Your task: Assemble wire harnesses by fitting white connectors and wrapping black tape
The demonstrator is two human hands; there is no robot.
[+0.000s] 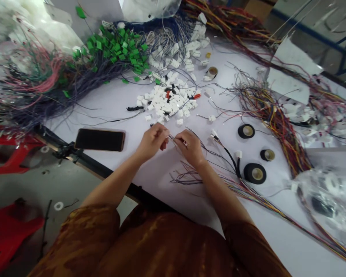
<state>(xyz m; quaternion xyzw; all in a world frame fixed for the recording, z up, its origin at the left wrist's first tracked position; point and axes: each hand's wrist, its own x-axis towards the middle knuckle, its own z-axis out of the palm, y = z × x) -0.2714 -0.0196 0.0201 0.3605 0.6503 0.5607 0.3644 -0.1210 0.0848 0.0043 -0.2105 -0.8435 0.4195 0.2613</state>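
Just in front of a pile of small white connector housings (168, 98), my two hands are close together over the table. My left hand (155, 140) is closed with its fingertips pinched; a small whitish piece seems to show at the tips, too small to name. Thin wires (173, 141) run between the hands, and my right hand (189, 145) is closed on them. Loose wire ends (187, 177) lie below my right wrist. To its right rests a black-taped wire harness (230, 157) with white connectors on its ends.
A phone (100, 140) lies left of my hands. Black tape rolls (255, 173) sit at the right. Bundles of wires with green connectors (118, 46) fill the back left. Multicoloured wire bundles (276, 130) run along the right, by a clear plastic bag (328, 204). Red stools (14, 231) stand below.
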